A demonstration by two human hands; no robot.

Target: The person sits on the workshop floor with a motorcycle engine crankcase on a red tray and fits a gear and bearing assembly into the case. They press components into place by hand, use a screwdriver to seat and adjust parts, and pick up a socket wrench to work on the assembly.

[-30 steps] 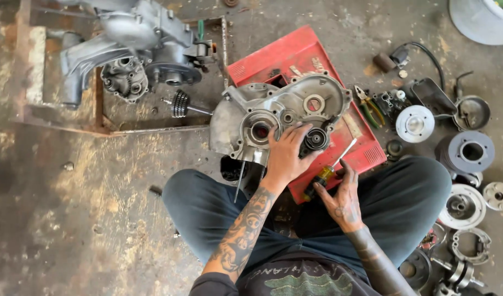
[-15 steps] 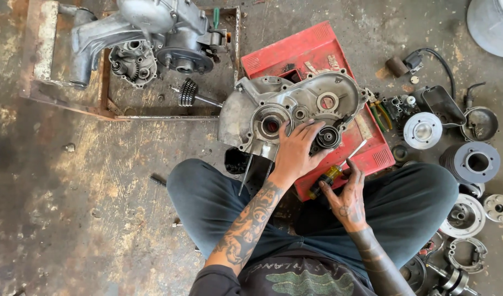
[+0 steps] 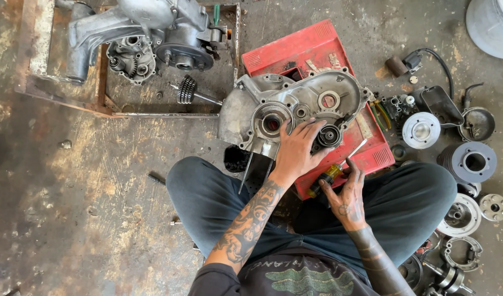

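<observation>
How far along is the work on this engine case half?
Already stripped: loose parts lie spread on the floor at the right, and another engine block sits apart in a frame. In hand: the left hand presses the case half on the red toolbox; the right hand holds a screwdriver. Left: a bearing is seated in the case.

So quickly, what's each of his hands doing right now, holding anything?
Left hand: open, fingers spread, pressing flat on the grey engine casing.
Right hand: closed around a yellow-handled screwdriver.
</observation>
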